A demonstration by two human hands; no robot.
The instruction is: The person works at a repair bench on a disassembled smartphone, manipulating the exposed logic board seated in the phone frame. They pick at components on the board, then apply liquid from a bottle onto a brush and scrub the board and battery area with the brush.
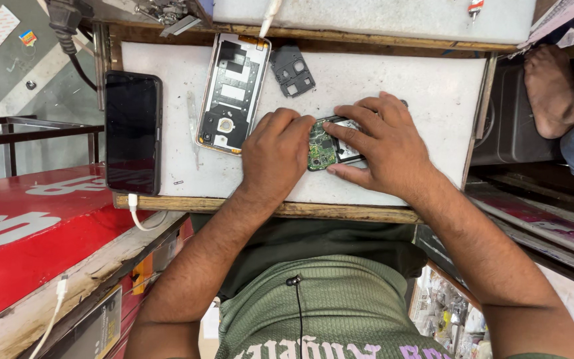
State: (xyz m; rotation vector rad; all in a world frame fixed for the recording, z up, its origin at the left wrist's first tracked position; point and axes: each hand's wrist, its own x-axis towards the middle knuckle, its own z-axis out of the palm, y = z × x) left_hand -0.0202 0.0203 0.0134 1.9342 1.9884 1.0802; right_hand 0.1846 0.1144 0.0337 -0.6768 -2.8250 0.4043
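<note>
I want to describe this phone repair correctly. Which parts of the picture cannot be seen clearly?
Head view only:
- Circuit board: its right part is covered by the right hand.
- Left hand: its fingers curl under, so the tips are hidden.
- Small parts on the board: too small to identify.
- Black phone: dark screen, nothing readable.
- Charging cable: runs under the worktop edge.
- Tools at the top edge: cut off.

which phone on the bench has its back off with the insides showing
The opened phone in the middle, with its frame and parts exposed. The black phone left of it is closed, dark screen up.
</note>
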